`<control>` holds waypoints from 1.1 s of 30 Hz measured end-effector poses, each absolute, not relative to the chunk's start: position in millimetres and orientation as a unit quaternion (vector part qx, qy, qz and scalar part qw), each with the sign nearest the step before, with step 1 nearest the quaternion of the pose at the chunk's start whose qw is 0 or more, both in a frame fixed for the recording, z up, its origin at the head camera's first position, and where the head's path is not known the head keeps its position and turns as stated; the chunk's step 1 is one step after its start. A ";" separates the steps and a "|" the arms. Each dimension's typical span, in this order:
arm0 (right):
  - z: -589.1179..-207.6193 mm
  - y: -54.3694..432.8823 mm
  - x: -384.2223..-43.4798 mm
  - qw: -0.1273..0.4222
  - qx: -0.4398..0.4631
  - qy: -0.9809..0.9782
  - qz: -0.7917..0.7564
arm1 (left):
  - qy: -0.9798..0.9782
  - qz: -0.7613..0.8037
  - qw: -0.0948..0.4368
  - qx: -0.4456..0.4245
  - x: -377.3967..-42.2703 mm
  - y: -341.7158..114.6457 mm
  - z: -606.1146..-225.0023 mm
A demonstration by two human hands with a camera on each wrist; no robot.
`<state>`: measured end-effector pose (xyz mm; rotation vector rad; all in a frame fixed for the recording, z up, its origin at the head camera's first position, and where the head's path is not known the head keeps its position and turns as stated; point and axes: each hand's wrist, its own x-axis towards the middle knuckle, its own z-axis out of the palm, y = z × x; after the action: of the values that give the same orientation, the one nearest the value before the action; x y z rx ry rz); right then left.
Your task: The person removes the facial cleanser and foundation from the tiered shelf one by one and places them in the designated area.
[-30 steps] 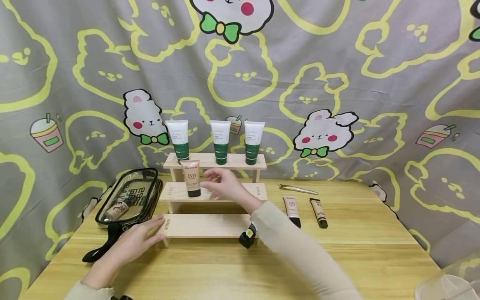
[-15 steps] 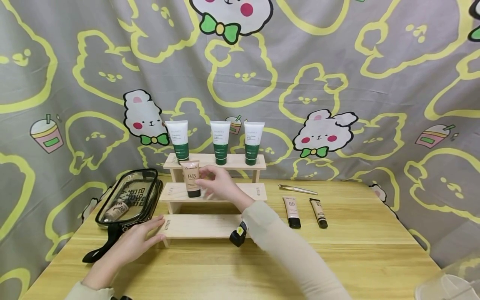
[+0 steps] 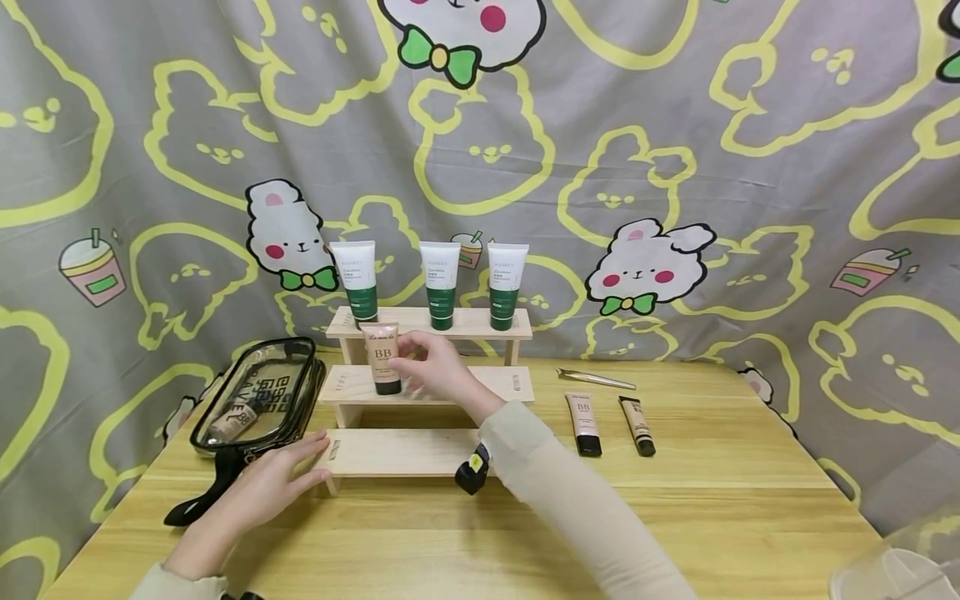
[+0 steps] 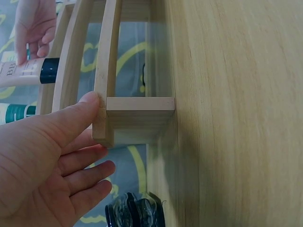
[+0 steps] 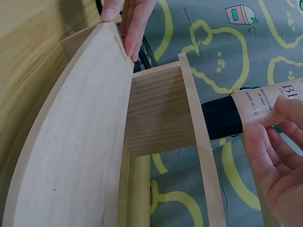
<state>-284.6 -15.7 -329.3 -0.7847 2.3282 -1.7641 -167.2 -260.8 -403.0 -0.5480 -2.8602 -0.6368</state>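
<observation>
My right hand (image 3: 435, 367) pinches a beige BB cream tube (image 3: 383, 354) by its right side. The tube stands upright, black cap down, on the middle step of a wooden three-tier display stand (image 3: 405, 454). In the right wrist view, thumb and fingers lie on the tube's body (image 5: 262, 106) just past the cap. My left hand (image 3: 273, 479) grips the left end of the lowest step, its thumb on the front edge in the left wrist view, the other fingers (image 4: 90, 179) spread. Several white-and-green tubes, one of them a left-hand tube (image 3: 356, 279), stand along the top step.
A clear black-edged cosmetic bag (image 3: 258, 392) holding another tube lies left of the stand. To the right, a pink BB cream tube (image 3: 583, 423), a smaller beige tube (image 3: 637, 425) and slim metallic tweezers (image 3: 596, 378) lie on the table. A patterned curtain (image 3: 675, 100) hangs behind.
My right hand has moved slightly left, from beside the BB cream tube to pinching it. The tube has hardly moved. My left hand stays on the stand's lowest step.
</observation>
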 end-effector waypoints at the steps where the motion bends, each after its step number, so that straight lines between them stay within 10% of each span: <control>1: -329.3 -15.3 -284.6 0.058 -0.260 0.769 -0.581 | -0.956 -0.212 0.081 -0.184 -167.2 -260.7 -403.1; 33: -310.7 107.8 -265.4 -0.026 -0.233 0.779 -0.582 | -0.956 -0.222 0.065 -0.179 -166.3 -261.3 -401.9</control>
<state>-265.4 107.8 -310.7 -0.7446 2.4875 -1.8592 -166.3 -261.3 -401.9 -0.5398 -2.8868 -0.6700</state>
